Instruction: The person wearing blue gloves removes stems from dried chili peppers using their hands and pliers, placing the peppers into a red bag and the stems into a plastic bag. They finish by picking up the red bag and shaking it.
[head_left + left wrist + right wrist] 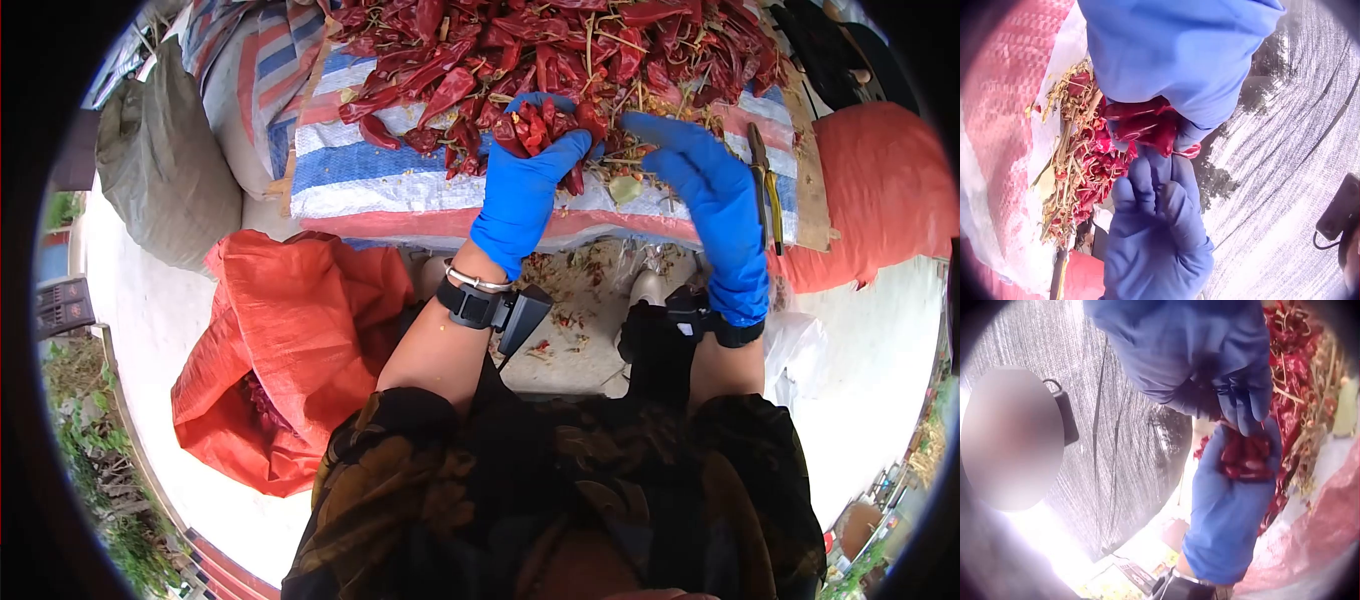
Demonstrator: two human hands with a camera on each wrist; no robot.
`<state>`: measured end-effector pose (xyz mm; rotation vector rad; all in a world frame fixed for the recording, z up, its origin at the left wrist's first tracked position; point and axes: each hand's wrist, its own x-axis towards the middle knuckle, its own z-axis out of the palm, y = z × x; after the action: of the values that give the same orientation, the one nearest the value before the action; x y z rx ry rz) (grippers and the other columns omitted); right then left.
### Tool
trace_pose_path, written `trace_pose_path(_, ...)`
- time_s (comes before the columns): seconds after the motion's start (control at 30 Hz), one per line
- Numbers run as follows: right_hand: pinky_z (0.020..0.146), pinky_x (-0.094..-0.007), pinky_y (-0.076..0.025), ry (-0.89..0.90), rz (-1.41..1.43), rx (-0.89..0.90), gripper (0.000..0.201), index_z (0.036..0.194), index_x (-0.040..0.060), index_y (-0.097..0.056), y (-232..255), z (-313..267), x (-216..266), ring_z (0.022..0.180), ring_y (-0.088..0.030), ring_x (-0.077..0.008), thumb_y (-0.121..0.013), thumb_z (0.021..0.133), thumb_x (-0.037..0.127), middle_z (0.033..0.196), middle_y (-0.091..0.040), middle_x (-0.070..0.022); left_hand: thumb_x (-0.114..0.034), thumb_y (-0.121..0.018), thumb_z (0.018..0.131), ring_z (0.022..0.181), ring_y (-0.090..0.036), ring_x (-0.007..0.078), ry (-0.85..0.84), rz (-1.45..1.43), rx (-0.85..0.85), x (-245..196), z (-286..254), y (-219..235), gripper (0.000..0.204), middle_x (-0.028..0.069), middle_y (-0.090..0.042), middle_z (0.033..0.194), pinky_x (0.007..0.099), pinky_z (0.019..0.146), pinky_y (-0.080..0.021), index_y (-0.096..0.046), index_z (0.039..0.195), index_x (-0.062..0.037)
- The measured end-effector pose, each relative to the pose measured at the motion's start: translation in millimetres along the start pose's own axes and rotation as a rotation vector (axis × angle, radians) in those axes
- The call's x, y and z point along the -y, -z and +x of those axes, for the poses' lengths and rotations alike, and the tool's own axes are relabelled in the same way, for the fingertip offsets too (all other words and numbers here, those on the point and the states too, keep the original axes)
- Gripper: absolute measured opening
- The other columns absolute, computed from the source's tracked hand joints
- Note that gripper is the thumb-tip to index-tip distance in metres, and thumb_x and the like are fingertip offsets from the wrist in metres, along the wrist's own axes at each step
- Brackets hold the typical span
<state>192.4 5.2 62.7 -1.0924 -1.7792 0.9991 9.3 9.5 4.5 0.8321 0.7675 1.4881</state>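
Note:
My left hand, in a blue glove, grips a bunch of dried red chili peppers at the front of a large chili heap. In the right wrist view these peppers lie between thumb and fingers, several side by side. My right hand, also blue-gloved, is just right of the bunch, its fingers blurred and pointing toward it. The left wrist view has the right fingertips right by the held peppers, loosely bent, with nothing plainly visible in them.
The heap lies on a striped woven sheet, with dry stems along its edge. Yellow-and-black handled cutters lie at the right. An open red sack with chilies stands at left, a full red sack at right.

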Motion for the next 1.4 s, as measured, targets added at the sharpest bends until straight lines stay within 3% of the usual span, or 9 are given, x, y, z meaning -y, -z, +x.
trace_pose_path(0.17, 0.075, -0.0332, -0.047, -0.089, -0.873, -0.491, 0.03, 0.109, 0.0075, -0.06, 79, -16, -42, 0.089, -0.06, -0.0256, -0.057, 0.081, 0.019, 0.101, -0.061, -0.0148, -0.013, -0.057, 0.085, 0.076, -0.059, 0.0185, 0.055, -0.199, 0.002, -2, -3, 13, 0.021, 0.009, -0.06, 0.091, 0.0356, 0.07, -0.051, -0.053, 0.103, -0.0051)
trace_pose_path(0.37, 0.075, -0.0417, -0.046, -0.542, -1.147, -0.29, 0.031, 0.103, 0.0085, -0.062, 143, -49, -116, 0.088, -0.058, -0.0366, -0.053, 0.079, 0.027, 0.094, -0.06, -0.0214, -0.019, -0.054, 0.088, 0.066, -0.049, 0.0168, 0.095, -0.368, -0.059, -15, -7, 19, 0.019, 0.0066, -0.055, 0.082, 0.0359, 0.067, -0.046, -0.054, 0.098, -0.003)
trace_pose_path(0.5, 0.073, -0.0422, -0.046, -0.449, -1.144, -0.373, 0.029, 0.1, 0.0091, -0.063, 140, -48, -118, 0.087, -0.058, -0.0374, -0.051, 0.08, 0.026, 0.092, -0.06, -0.0225, -0.018, -0.054, 0.087, 0.067, -0.05, 0.0172, 0.095, -0.367, -0.091, -14, -6, 17, 0.019, 0.0068, -0.056, 0.082, 0.035, 0.067, -0.046, -0.055, 0.098, -0.0031)
trace_pose_path(0.7, 0.068, -0.037, -0.046, -0.321, -0.813, -0.535, 0.025, 0.096, 0.004, -0.063, 151, -48, -129, 0.081, -0.061, -0.0335, -0.059, 0.076, 0.019, 0.087, -0.061, -0.0209, -0.015, -0.055, 0.087, 0.068, -0.052, 0.0176, 0.083, -0.341, -0.095, -3, 1, 14, 0.017, 0.0072, -0.058, 0.084, 0.0332, 0.065, -0.046, -0.056, 0.098, -0.0025)
trace_pose_path(0.93, 0.062, -0.022, -0.042, -0.239, -0.031, -0.695, 0.024, 0.099, -0.003, -0.056, 126, -40, -62, 0.071, -0.052, -0.009, -0.059, 0.082, 0.014, 0.079, -0.059, -0.0024, -0.011, -0.055, 0.085, 0.069, -0.054, 0.018, 0.106, -0.396, -0.035, 0, 4, 15, 0.017, 0.0064, -0.06, 0.086, 0.0325, 0.065, -0.047, -0.057, 0.099, -0.0025)
trace_pose_path(1.03, 0.06, -0.0192, -0.037, -0.486, 0.399, -0.44, 0.028, 0.099, 0.001, -0.059, 104, -40, -45, 0.062, -0.048, -0.0081, -0.058, 0.085, 0.025, 0.071, -0.056, -0.0008, -0.012, -0.055, 0.085, 0.069, -0.054, 0.0181, 0.122, -0.409, -0.004, 3, 4, 15, 0.018, 0.0058, -0.06, 0.086, 0.0322, 0.064, -0.047, -0.057, 0.1, -0.0028)
trace_pose_path(1.2, 0.078, -0.0262, -0.038, -0.345, 0.307, -0.085, 0.033, 0.101, -0.0004, -0.059, 54, -39, -25, 0.069, -0.053, -0.0117, -0.05, 0.089, 0.029, 0.074, -0.06, -0.005, -0.024, -0.052, 0.088, 0.071, -0.045, 0.0161, 0.127, -0.433, 0.038, -3, -3, 20, 0.024, 0.0082, -0.056, 0.097, 0.0329, 0.072, -0.039, -0.054, 0.102, -0.0038)
trace_pose_path(1.3, 0.097, -0.0358, -0.032, -0.198, 0.763, 0.126, 0.033, 0.096, -0.0022, -0.061, 22, -43, -14, 0.104, -0.052, -0.0242, -0.054, 0.082, 0.026, 0.109, -0.056, -0.0215, -0.024, -0.052, 0.088, 0.071, -0.046, 0.0163, 0.137, -0.534, 0.15, 0, -1, 30, 0.023, 0.0063, -0.056, 0.096, 0.0316, 0.07, -0.04, -0.054, 0.102, -0.0055)
trace_pose_path(1.4, 0.1, -0.0378, -0.029, -0.102, 1.097, 0.323, 0.036, 0.092, -0.0031, -0.063, -3, -42, -7, 0.111, -0.048, -0.0291, -0.058, 0.074, 0.027, 0.12, -0.048, -0.025, -0.023, -0.053, 0.088, 0.07, -0.048, 0.016, 0.119, -0.439, 0.116, -4, -2, 25, 0.022, 0.004, -0.056, 0.091, 0.0303, 0.066, -0.04, -0.053, 0.103, -0.0065)
